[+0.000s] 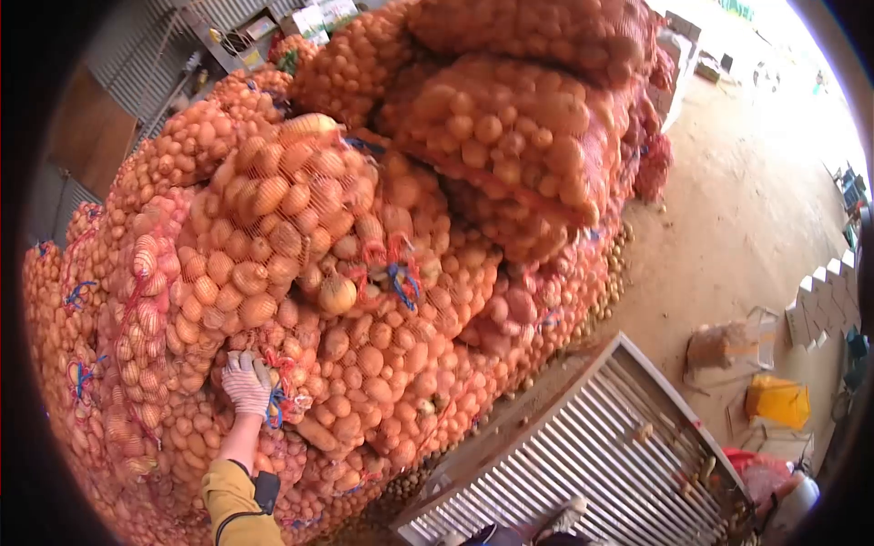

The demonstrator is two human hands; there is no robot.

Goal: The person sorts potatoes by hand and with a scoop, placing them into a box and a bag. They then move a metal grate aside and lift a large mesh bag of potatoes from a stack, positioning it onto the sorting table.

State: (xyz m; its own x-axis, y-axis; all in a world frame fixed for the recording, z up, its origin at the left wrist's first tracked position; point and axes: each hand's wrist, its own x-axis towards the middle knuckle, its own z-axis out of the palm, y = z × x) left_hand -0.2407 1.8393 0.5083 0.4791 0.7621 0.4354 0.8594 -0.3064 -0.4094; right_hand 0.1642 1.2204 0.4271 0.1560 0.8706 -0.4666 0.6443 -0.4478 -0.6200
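My left hand (246,384), in a pale striped glove and a yellow sleeve, rests on the gathered neck of a red mesh sack (289,373) tied with blue string (275,407). Its fingertips press into the netting, and whether they grip it is hidden. Around it lie bulging net sacks of potatoes or onions. Just above is a large full sack (264,227), and another tied neck with blue string (401,284) lies to its right. My right hand does not show.
A slatted metal roller table (564,446) stands at the lower right, with a few loose pieces on it. Beyond it are a yellow container (777,402), a wire-framed stand (728,348) and a partly visible person (790,505). More sacks (510,136) are stacked high at the top.
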